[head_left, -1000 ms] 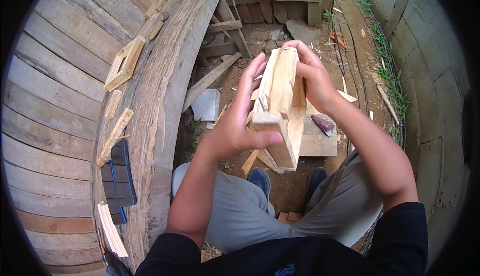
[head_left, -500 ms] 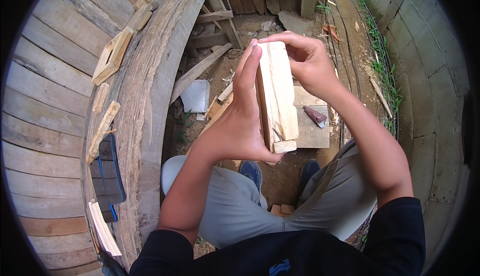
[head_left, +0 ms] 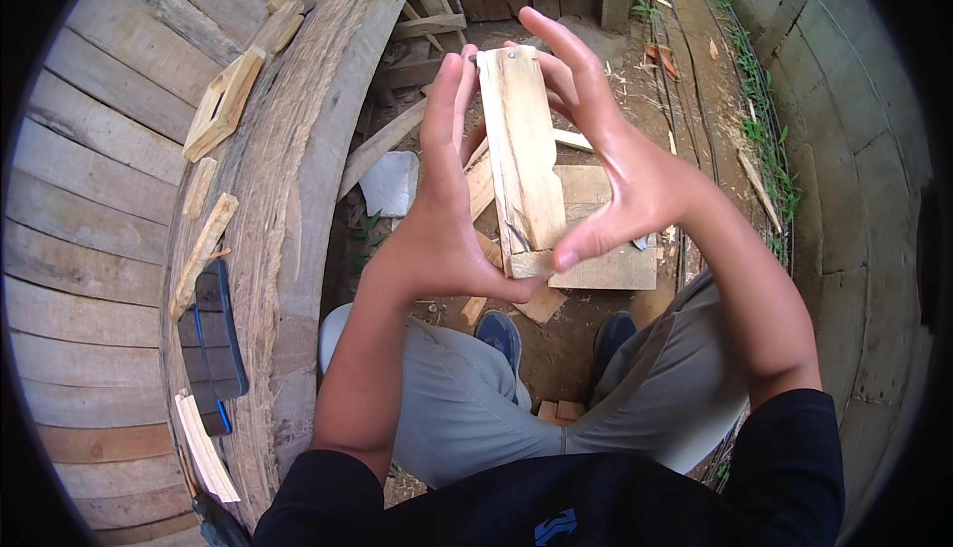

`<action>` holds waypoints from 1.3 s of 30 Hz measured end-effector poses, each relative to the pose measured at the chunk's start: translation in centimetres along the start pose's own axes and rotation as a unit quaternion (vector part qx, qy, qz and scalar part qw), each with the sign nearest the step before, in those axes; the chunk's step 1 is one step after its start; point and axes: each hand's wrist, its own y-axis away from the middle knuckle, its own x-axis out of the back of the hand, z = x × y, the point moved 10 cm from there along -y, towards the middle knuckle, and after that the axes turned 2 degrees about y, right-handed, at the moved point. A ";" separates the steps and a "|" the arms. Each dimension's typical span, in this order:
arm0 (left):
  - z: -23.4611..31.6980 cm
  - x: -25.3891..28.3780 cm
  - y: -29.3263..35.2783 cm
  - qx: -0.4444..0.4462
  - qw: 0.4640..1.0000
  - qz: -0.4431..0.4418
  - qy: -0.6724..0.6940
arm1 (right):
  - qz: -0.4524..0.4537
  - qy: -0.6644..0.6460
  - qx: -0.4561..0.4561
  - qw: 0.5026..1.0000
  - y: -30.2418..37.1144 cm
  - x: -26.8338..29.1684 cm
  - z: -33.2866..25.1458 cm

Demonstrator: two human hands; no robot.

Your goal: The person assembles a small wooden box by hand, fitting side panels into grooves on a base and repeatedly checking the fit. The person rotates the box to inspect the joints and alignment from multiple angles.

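Note:
In front of me, over my lap, is a small pale wooden frame [head_left: 526,155] held edge-on, its long narrow side facing up. A nail head shows near its far end, and a dark crack or gap marks the near corner. My left hand [head_left: 422,219] grips it from the left, fingers along the far end and thumb under the near end. Across the right side spreads my right hand [head_left: 640,185], thumb at the near corner and some fingers behind the far part. Its index finger is raised off the wood.
On the thick plank bench [head_left: 288,200] to the left lie another wooden frame [head_left: 220,110], wood strips [head_left: 205,254] and a dark flat object with blue edges [head_left: 210,348]. Boards [head_left: 615,267] and offcuts lie on the dirt ground ahead. A block wall [head_left: 844,190] stands at right.
The wooden frame has shifted left and slightly away, and turned a little. My right hand has opened from the far end, with its thumb now at the near corner.

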 end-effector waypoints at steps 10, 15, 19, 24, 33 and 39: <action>0.9 0.0 -0.2 -0.075 0.997 0.021 0.023 | -0.031 0.149 0.050 0.987 0.2 -0.6 -3.7; 1.0 0.2 -0.1 -0.084 0.996 0.040 0.014 | 0.001 0.175 0.086 0.981 0.2 -0.4 -4.6; 0.7 0.3 0.1 -0.071 0.997 0.038 0.014 | 0.013 0.202 0.093 0.975 0.3 -0.2 -4.6; 0.9 -0.1 -0.2 -0.082 0.997 0.015 0.007 | 0.035 0.224 0.141 0.964 0.4 0.2 -5.7; 1.1 -0.4 -0.3 -0.056 0.998 -0.022 -0.031 | 0.029 0.264 0.145 0.953 0.3 0.2 -6.1; 0.3 0.2 -0.3 -0.030 0.999 0.014 0.008 | 0.140 0.233 0.126 0.954 0.1 1.6 -4.4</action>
